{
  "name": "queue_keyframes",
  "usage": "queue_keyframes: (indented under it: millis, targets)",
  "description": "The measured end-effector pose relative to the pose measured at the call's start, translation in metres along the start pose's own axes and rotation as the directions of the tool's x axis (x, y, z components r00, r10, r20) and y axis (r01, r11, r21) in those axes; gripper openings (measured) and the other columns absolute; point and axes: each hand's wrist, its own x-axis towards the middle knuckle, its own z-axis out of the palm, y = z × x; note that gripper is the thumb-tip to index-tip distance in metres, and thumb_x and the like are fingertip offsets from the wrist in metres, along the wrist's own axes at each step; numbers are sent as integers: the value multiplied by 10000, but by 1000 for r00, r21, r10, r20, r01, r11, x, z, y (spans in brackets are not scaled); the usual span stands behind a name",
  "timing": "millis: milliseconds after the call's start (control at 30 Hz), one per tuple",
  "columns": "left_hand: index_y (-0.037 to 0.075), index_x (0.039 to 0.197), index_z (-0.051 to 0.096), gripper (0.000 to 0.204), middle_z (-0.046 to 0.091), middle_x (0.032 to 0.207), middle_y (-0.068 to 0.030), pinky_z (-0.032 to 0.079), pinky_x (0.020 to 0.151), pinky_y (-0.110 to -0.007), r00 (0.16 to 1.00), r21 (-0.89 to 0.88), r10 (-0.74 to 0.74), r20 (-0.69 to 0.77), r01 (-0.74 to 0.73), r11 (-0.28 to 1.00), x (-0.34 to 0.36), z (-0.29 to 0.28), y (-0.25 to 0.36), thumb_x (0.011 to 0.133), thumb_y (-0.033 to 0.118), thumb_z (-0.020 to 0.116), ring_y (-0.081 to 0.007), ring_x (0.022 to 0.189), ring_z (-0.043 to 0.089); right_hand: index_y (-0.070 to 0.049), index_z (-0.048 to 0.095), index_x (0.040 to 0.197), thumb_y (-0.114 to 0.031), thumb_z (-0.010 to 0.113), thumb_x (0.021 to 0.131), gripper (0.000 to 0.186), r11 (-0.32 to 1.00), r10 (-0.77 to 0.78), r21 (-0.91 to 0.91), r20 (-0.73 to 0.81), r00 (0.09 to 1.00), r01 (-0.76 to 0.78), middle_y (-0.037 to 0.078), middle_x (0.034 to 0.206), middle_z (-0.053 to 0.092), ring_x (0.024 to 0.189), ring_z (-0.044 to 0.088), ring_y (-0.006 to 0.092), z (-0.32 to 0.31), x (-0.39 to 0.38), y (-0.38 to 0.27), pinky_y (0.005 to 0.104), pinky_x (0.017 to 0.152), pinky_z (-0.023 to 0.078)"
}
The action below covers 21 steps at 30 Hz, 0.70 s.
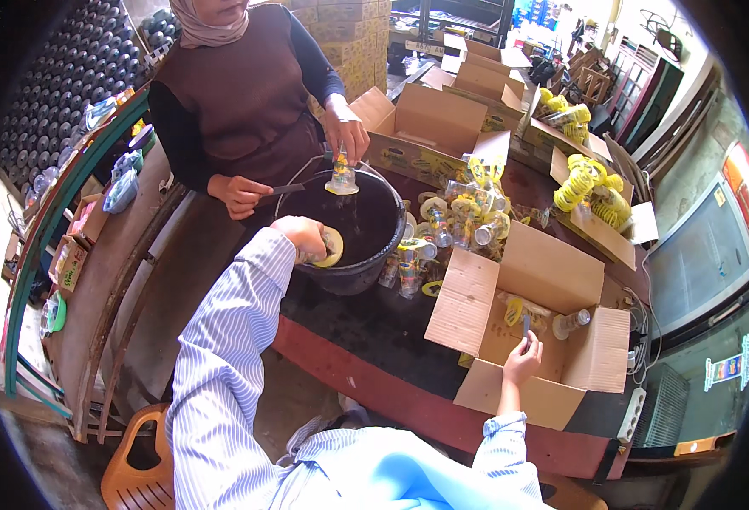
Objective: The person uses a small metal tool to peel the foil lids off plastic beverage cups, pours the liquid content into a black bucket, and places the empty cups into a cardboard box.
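Over the near left rim of a black bucket (346, 277), my left hand (300, 236) grips a plastic cup (332, 246) whose round yellowish end faces right; my fingers hide most of it. My right hand (523, 359) is closed around a small grey blade (526, 325), likely a knife, above an open cardboard box (553, 255). Inside that box lie a clear cup (571, 323) and another with a yellow label (514, 311). Across the bucket, a co-worker's hand holds a clear cup (341, 176), and their other hand a knife (288, 189).
Several clear cups with yellow labels (468, 212) are heaped on the dark table (332, 331) between bucket and box. More open boxes (434, 127) line the far side. Yellow stacked cups (591, 183) fill a box at right. An orange chair (141, 463) stands lower left.
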Motion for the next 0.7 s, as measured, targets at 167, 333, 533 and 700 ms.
queue_keyframes:
  millis: [167,333,533,700]
  targets:
    - [160,1048,605,478,643,920,-61,481,736,-317,986,-74,7,-165,-19,997,-6,-1,6,593,305,622,-220,843,621,-20,594,940,-13,525,801,155,1000,13,-14,5,1000,-13,113,751,538,631,541,251,1,-1,3,331,561,442]
    - [185,1171,501,476,599,1021,-75,424,809,-420,921,181,104,-376,-37,983,-2,-3,1,711,261,600,-231,959,580,-16,593,939,-12,529,802,152,1000,-10,-5,-4,1000,10,110,736,529,616,536,239,2,-1,3,324,553,437]
    - [136,986,531,328,576,968,-30,337,843,-405,721,545,405,-563,-45,837,4,5,11,681,133,651,-203,966,537,-9,594,936,-13,531,801,148,1000,-13,14,-6,1000,13,116,734,532,620,538,245,2,-1,5,329,556,441]
    - [130,937,540,384,560,932,-27,358,815,-394,606,565,490,-627,-80,821,12,15,11,596,120,718,-207,957,536,-10,593,935,-14,535,798,148,1000,4,12,3,1000,-4,118,733,534,625,542,246,0,0,3,331,562,443]
